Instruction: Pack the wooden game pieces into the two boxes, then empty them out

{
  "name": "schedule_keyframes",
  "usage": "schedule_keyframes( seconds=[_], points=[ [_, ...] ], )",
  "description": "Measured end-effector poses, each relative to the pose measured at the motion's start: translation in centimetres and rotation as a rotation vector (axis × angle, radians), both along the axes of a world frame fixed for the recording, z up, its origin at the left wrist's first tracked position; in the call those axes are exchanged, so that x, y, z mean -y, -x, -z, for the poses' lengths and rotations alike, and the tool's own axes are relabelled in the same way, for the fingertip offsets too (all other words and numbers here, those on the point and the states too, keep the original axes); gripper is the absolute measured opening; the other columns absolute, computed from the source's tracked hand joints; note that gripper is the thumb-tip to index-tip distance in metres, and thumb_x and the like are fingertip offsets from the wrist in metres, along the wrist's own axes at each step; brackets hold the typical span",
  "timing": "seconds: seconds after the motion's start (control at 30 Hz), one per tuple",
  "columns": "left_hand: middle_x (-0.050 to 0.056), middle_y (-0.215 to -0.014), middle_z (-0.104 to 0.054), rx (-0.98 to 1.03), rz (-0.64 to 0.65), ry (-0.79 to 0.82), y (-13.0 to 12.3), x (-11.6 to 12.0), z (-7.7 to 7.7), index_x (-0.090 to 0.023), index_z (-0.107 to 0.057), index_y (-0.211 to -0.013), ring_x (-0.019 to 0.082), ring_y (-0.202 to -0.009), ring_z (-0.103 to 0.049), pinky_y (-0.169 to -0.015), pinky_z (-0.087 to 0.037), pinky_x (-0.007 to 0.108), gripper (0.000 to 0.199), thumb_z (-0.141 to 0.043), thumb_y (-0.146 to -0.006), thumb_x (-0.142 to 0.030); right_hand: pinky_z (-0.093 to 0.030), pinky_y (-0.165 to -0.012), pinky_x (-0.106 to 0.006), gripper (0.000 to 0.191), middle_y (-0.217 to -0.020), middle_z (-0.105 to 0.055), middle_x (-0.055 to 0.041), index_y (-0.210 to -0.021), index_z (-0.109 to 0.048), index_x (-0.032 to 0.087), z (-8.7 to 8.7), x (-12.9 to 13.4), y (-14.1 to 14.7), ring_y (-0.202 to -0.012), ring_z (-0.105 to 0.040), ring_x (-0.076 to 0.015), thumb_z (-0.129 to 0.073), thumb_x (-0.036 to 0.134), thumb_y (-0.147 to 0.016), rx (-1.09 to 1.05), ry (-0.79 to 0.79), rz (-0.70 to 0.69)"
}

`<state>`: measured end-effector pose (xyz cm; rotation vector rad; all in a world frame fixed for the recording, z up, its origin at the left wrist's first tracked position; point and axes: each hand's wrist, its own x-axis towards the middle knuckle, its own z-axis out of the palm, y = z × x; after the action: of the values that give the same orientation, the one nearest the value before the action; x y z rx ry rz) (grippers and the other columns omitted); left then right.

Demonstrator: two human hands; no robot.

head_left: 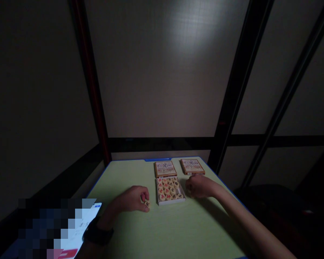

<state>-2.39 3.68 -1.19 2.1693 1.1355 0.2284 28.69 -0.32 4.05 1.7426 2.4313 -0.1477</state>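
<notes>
My left hand point(135, 198), with a dark band on its wrist, pinches a round Chinese chess piece point(147, 203) marked in black, just above or on the table left of the box tray. The white open box tray point(171, 202) holds rows of pale round chess pieces point(167, 187), some with red characters and some with black. A gap shows along the tray's right side. To the right of the tray, my right hand point(198, 185) is closed with its fingers curled down near the table. What it holds, if anything, is hidden.
Two flat printed boxes, a left box point(165, 169) touching or close behind the tray and a right box point(192, 166), lie at the back of the green table point(162, 233). A lit screen point(81, 230), partly pixelated, is at the lower left. Wall panels point(162, 90) stand behind.
</notes>
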Motion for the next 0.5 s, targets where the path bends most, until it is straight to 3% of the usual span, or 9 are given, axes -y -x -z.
schedule_keyframes(
  seconds=[0.1,0.23,0.5],
  points=[
    [0.0,-0.085,-0.063,-0.009,0.002,-0.008,0.0,0.0,0.0,-0.019,-0.065,-0.083,0.016,-0.075,-0.056,-0.066,-0.04,0.025,0.036,-0.075,-0.053,-0.036,-0.035,-0.057,-0.025,0.026,-0.086,-0.076,-0.0121,-0.088,-0.076,0.015,1.1,0.3,-0.2,-0.074,-0.067,-0.0207,-0.053,0.008,-0.078,-0.016,-0.063,-0.027],
    [-0.001,-0.087,-0.063,-0.036,0.001,-0.013,-0.1,0.0,-0.2,-0.019,-0.065,-0.084,0.015,-0.075,-0.056,-0.065,-0.041,0.024,0.036,-0.075,-0.052,-0.033,-0.036,-0.059,-0.027,0.027,-0.09,-0.074,-0.0165,-0.09,-0.074,0.011,1.4,0.4,-0.2,-0.076,-0.067,-0.0222,-0.048,0.009,-0.083,0.01,-0.085,-0.03],
    [0.001,-0.088,-0.066,-0.037,-0.006,-0.01,-0.5,0.9,-1.3,-0.018,-0.066,-0.08,0.017,-0.076,-0.058,-0.066,-0.043,0.025,0.027,-0.072,-0.055,-0.024,-0.036,-0.061,-0.026,0.024,-0.089,-0.073,-0.0132,-0.089,-0.071,0.014,1.7,0.2,-0.7,-0.075,-0.063,-0.019,-0.049,0.01,-0.083,-0.054,-0.056,-0.035]
  ],
)
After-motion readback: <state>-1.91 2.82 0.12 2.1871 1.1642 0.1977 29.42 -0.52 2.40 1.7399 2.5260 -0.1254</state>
